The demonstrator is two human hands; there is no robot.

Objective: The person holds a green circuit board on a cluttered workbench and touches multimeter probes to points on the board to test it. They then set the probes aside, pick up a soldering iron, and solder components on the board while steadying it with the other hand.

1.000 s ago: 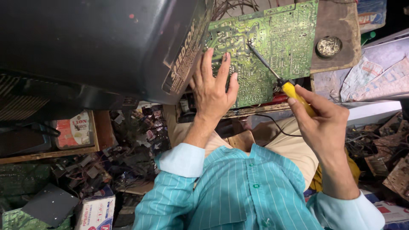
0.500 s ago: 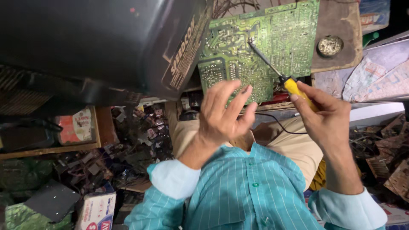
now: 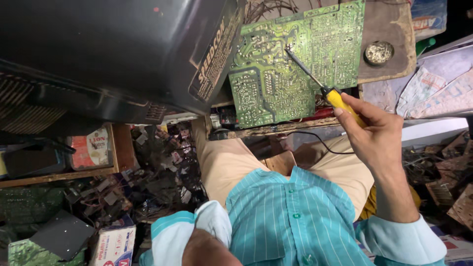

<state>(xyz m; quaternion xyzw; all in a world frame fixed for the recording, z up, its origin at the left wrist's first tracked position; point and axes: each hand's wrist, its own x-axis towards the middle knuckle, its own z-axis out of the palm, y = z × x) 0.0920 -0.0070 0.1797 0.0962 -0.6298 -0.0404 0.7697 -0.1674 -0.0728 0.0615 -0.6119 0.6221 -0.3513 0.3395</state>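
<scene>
Looking down over a striped turquoise shirt (image 3: 290, 216) and tan trousers (image 3: 226, 162), the view takes in a cramped repair corner. A worn wooden desk (image 3: 389, 54) at the far side carries a green circuit board (image 3: 300, 59), solder side up, and a small round tin (image 3: 379, 52) just right of it. A large dark television casing (image 3: 108, 54) fills the far left and overlaps the board's left edge. Below it stand a wooden shelf (image 3: 118, 148) with a red and white carton (image 3: 91, 148), heaps of loose electronic scrap on the floor (image 3: 162, 172), and a cardboard box (image 3: 113, 244) at the near left. Papers (image 3: 433, 93) lie at the far right.

The right hand (image 3: 377, 135) is closed around the yellow handle of a screwdriver (image 3: 320, 81), a firm grip with fingers wrapped about it. The tool's long axis runs diagonally, handle near and right, shaft slanting far and left, the tip resting on the board near its middle. A thin black wire (image 3: 320, 140) trails beneath the hand.

Only the left forearm (image 3: 204, 251) shows, at the near edge, its sleeve cuff turned up; the left hand is out of sight.
</scene>
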